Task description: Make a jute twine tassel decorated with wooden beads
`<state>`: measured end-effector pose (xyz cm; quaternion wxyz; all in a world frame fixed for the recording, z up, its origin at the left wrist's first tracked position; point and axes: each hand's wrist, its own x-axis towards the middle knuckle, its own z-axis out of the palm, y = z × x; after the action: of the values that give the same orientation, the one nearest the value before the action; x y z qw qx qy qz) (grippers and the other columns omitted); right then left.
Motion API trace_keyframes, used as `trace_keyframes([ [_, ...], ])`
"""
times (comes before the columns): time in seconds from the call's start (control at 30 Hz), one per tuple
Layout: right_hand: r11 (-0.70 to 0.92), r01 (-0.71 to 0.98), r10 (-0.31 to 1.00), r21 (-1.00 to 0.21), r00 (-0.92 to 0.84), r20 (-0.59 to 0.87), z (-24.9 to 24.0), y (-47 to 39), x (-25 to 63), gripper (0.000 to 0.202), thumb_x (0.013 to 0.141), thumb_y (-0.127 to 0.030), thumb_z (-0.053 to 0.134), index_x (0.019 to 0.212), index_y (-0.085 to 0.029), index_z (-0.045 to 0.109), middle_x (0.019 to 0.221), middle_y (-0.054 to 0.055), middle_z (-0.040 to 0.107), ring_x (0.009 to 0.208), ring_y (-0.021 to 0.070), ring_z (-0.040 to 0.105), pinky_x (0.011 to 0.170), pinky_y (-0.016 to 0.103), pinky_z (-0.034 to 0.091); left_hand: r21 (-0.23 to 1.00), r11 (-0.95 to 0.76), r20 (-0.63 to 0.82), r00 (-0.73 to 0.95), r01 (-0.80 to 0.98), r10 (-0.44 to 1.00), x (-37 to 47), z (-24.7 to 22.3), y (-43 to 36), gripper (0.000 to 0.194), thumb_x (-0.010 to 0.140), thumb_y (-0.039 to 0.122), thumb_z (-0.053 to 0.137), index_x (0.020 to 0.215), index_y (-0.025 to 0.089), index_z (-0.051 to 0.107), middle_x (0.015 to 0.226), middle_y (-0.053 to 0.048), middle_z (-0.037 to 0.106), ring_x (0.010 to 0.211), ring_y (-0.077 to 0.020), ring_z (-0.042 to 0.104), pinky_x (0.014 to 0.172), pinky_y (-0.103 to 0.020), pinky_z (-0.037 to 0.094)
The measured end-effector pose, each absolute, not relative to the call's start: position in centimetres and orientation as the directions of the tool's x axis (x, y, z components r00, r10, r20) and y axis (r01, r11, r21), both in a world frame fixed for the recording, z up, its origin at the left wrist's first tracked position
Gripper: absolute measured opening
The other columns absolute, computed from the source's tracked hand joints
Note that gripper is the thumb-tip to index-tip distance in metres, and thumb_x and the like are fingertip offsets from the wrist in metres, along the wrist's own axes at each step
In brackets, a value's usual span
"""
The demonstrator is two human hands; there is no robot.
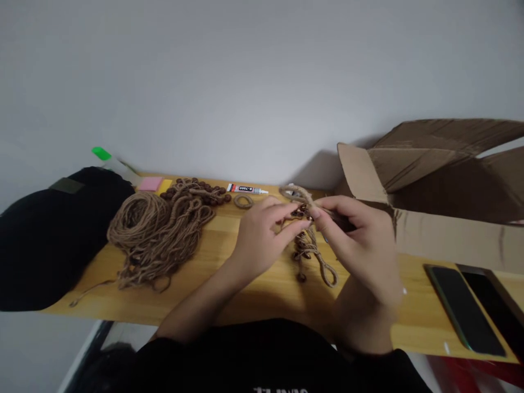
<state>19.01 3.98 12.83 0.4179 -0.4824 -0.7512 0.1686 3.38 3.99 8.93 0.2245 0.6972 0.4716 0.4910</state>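
My right hand (364,240) pinches a brown cord (301,192) between thumb and fingers, and a wrapped loop of it curves out toward the upper left. The thumb and fingertips of my left hand (262,234) close on the same cord bundle just left of the right thumb; the exact spot they grip is partly hidden. Below the hands, a cord piece with dark brown beads (303,254) and a looped end (328,274) shows over the wooden table (225,300). A small cord ring (243,202) lies behind my left hand.
A large coil of brown cord (137,218) and a heap of beads (196,188) lie left. Nearby are a black cap (53,240), sticky notes (150,184) and a glue tube (246,189). An open cardboard box (450,229) and two phones (466,311) occupy the right.
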Motion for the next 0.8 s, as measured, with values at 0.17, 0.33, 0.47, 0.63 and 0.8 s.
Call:
trace_keyframes([
  [0.17, 0.448, 0.429, 0.894, -0.784, -0.194, 0.405, 11.7, 5.2, 18.3, 0.015, 0.084, -0.027, 0.059, 0.080, -0.016, 0.068, 0.061, -0.001, 0.061, 0.054, 0.0088, 0.052, 0.050, 0.021, 0.039, 0.912, -0.401, 0.388, 0.133, 0.088, 0.912, 2.9, 9.7, 5.4, 0.017, 0.086, 0.029, 0.059, 0.084, 0.015, 0.068, 0.085, -0.005, 0.071, 0.081, -0.0145, 0.064, 0.076, -0.026, 0.050],
  [0.33, 0.440, 0.435, 0.897, -0.786, -0.165, 0.411, 10.1, 6.7, 17.2, 0.015, 0.084, -0.025, 0.058, 0.080, -0.016, 0.070, 0.065, 0.000, 0.066, 0.058, 0.0100, 0.056, 0.057, 0.023, 0.042, 0.983, -0.179, 0.182, 0.200, -0.036, 0.963, 3.4, 9.0, 6.6, 0.033, 0.090, 0.038, 0.051, 0.067, 0.014, 0.055, 0.052, 0.003, 0.051, 0.049, -0.0077, 0.048, 0.049, -0.020, 0.039],
  [0.47, 0.459, 0.437, 0.885, -0.773, -0.150, 0.440, 9.6, 7.1, 17.0, 0.015, 0.083, -0.024, 0.059, 0.082, -0.017, 0.071, 0.067, 0.000, 0.067, 0.059, 0.0101, 0.056, 0.058, 0.023, 0.043, 0.988, -0.126, 0.139, 0.153, -0.090, 0.978, 3.5, 8.5, 6.8, 0.036, 0.087, 0.042, 0.054, 0.062, 0.016, 0.049, 0.050, 0.006, 0.035, 0.044, -0.0055, 0.033, 0.043, -0.021, 0.027],
  [0.63, 0.471, 0.515, 0.860, -0.717, -0.088, 0.502, 9.3, 7.0, 16.8, 0.014, 0.083, -0.025, 0.057, 0.083, -0.019, 0.070, 0.068, 0.000, 0.068, 0.058, 0.0111, 0.058, 0.058, 0.024, 0.044, 0.975, -0.222, 0.220, 0.071, 0.017, 0.973, 3.5, 8.7, 6.6, 0.022, 0.086, 0.033, 0.054, 0.073, 0.016, 0.060, 0.053, 0.005, 0.043, 0.053, -0.0084, 0.043, 0.050, -0.021, 0.034],
  [0.8, 0.472, 0.588, 0.838, -0.658, -0.065, 0.542, 9.1, 6.9, 16.4, 0.014, 0.084, -0.025, 0.056, 0.083, -0.019, 0.070, 0.069, 0.000, 0.069, 0.059, 0.0120, 0.060, 0.058, 0.024, 0.043, 0.829, -0.415, 0.470, -0.066, 0.374, 0.880, 3.4, 8.5, 6.1, 0.012, 0.085, 0.021, 0.055, 0.086, 0.016, 0.065, 0.075, 0.000, 0.065, 0.066, -0.0110, 0.056, 0.061, -0.023, 0.042],
])
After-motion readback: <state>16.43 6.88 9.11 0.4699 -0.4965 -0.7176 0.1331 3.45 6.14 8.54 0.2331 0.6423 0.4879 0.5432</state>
